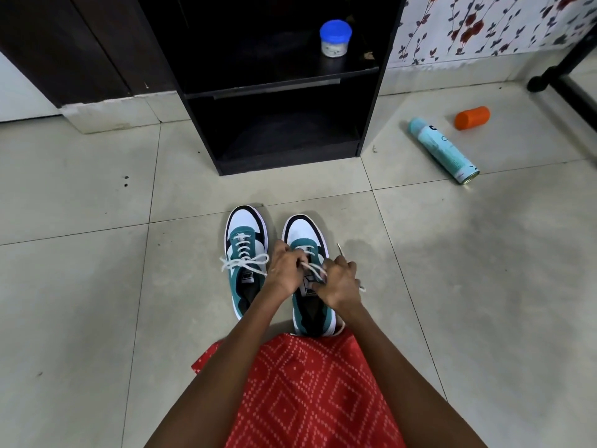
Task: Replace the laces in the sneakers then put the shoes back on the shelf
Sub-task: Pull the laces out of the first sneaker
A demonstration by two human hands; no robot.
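Observation:
Two teal, white and black sneakers stand side by side on the floor tiles, toes pointing away from me. The left sneaker (pixel 244 240) carries a white lace tied in a bow (pixel 244 262). Over the right sneaker (pixel 303 236) both hands work its white lace (pixel 312 269). My left hand (pixel 284 270) pinches the lace near the upper eyelets. My right hand (pixel 339 279) grips the lace on the other side, and one lace tip (pixel 341 249) sticks up beyond its fingers. The black shelf unit (pixel 274 88) stands just beyond the shoes, its lower compartment open toward me.
A blue-lidded white jar (pixel 335 38) sits on the shelf's upper board. A light-blue spray can (pixel 442 149) and an orange cap (pixel 472 117) lie on the floor to the right. A black stand leg (pixel 562 72) is at far right. Red patterned cloth (pixel 307 392) covers my lap.

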